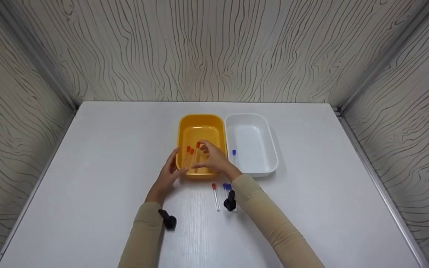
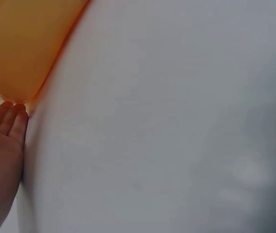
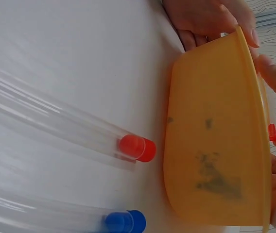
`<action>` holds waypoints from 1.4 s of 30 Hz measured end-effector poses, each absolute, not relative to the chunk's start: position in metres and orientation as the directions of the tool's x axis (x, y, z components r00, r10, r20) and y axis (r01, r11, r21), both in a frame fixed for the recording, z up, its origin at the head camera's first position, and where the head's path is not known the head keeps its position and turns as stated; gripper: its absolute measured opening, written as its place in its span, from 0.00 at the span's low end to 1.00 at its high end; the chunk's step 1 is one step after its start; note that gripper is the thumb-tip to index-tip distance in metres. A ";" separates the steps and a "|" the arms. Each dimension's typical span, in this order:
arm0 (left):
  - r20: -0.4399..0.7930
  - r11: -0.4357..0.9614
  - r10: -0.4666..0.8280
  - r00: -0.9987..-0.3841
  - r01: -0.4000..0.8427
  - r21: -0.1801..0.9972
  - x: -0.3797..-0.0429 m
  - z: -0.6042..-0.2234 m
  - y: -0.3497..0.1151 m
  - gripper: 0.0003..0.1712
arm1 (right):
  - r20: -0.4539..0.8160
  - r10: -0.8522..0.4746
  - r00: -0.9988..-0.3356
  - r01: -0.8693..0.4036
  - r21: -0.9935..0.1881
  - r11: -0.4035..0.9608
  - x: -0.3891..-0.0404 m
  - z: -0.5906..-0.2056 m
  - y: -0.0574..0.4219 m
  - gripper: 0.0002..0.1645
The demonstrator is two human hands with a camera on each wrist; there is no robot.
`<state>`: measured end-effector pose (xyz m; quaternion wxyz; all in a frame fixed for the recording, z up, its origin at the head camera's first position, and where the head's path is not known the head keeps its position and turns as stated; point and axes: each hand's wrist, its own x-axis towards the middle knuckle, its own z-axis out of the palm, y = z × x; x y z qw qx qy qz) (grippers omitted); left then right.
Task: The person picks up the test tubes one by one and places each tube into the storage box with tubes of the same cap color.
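My left hand [image 1: 167, 176] holds the near-left corner of a yellow plastic tray [image 1: 220, 128], fingers along its left side and thumb at the front rim. Over that tray, my right hand [image 1: 214, 158] holds a clear test tube with a red cap [image 1: 198, 144] lengthwise, a fingertip at the cap and the thumb toward the other end. In the right wrist view this red cap [image 3: 272, 132] shows just above the rim. Two more red-capped tubes [image 1: 188, 149] lie inside the yellow tray, left of the held one.
A white tray [image 1: 251, 139] stands against the yellow tray's right side, with a blue-capped tube [image 1: 234, 152] in it. On the table before the trays lie a red-capped tube [image 1: 216, 197] and blue-capped tubes [image 1: 225, 186], partly hidden by the right wrist camera [image 1: 230, 201].
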<state>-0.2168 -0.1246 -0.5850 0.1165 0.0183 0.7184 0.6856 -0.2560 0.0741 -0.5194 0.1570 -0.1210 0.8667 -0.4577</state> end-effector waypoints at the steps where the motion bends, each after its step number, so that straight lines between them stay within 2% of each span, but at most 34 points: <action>1: -0.147 0.059 0.185 -0.972 -0.139 0.989 -0.217 -0.585 -0.124 0.45 | -0.170 -0.349 -0.922 -0.060 -0.826 0.560 -0.256 -0.520 0.074 0.54; 10: -0.160 0.064 0.178 -0.971 -0.150 0.987 -0.219 -0.585 -0.123 0.44 | -0.192 -0.331 -0.924 -0.048 -0.800 0.598 -0.258 -0.523 0.073 0.56; 21: -0.183 0.108 0.163 -0.969 -0.167 0.980 -0.218 -0.584 -0.122 0.44 | -0.227 -0.324 -0.918 -0.071 -0.711 0.700 -0.255 -0.523 0.073 0.56; 42: -0.182 0.096 0.166 -0.969 -0.168 0.981 -0.217 -0.583 -0.125 0.45 | -0.032 -0.383 -0.923 -0.200 -0.810 0.551 -0.240 -0.511 0.079 0.42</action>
